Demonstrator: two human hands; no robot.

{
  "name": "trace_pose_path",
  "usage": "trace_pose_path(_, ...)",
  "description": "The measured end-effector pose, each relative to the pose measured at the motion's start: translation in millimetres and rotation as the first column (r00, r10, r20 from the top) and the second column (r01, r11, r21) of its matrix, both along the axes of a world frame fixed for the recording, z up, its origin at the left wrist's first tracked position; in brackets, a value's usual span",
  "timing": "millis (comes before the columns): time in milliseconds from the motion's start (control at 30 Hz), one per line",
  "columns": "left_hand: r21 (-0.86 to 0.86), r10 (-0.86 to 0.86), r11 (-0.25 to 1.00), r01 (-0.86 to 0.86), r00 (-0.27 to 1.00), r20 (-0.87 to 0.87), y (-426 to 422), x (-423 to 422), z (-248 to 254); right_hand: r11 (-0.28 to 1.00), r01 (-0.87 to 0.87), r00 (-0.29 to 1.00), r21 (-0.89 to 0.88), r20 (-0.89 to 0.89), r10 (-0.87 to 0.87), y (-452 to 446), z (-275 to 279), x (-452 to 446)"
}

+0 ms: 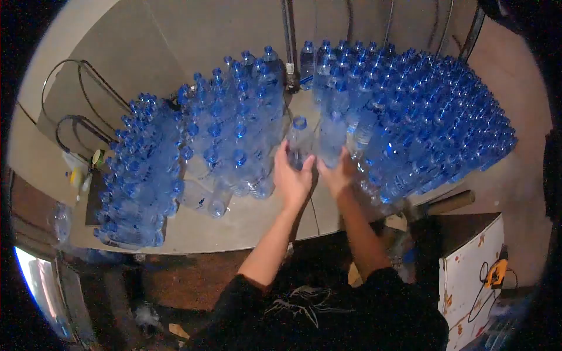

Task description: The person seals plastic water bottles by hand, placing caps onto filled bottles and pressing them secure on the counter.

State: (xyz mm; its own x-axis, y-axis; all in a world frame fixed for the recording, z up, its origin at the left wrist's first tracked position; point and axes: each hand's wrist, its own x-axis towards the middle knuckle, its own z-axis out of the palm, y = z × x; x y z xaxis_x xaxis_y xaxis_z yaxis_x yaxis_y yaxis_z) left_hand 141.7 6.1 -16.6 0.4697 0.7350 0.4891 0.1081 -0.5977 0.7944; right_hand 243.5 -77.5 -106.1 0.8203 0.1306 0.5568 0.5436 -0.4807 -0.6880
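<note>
My left hand (pixel 293 180) is wrapped round the lower part of a clear plastic bottle (pixel 300 139) with a blue top, standing upright. My right hand (pixel 339 174) grips a second plastic bottle (pixel 332 139) beside it, near its base. The two bottles are a small gap apart, over the middle of the pale table (pixel 257 219). Right of my right hand, a bottle with a whitish label (pixel 363 131) stands against the large group. My fingers partly cover the lower ends of both held bottles.
Dense rows of blue-capped bottles (pixel 433 111) fill the table's right side. Another group (pixel 237 111) stands left of centre, and a further one (pixel 137 175) at far left. One bottle (pixel 199 196) lies on its side. A white cabinet (pixel 473 281) with an orange tool (pixel 496 274) is lower right.
</note>
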Motion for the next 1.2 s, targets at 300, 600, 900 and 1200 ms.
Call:
trace_pose_path(300, -0.039, -0.097, 0.995, 0.092, 0.988, -0.121, 33, 92, 0, 0.990, -0.087, 0.984, -0.114, -0.165, 0.068, -60, 42, -26)
trace_pose_path(600, -0.037, -0.044, 0.998, 0.042, 0.998, -0.041, 25, 86, -9, 0.984, -0.178, 0.975, -0.028, -0.144, 0.172, -62, 52, -22)
trace_pose_path(900, -0.260, -0.318, 0.924, 0.281, 0.942, -0.109, -30, -136, -4, 0.872, -0.453, 0.891, -0.185, -0.138, 0.433, -72, 50, -87)
trace_pose_path(1200, -0.224, 0.286, 0.927, -0.299, 0.954, -0.091, 33, -319, 5, 0.456, -0.847, 0.528, -0.273, -0.328, 0.784, 86, 46, -265)
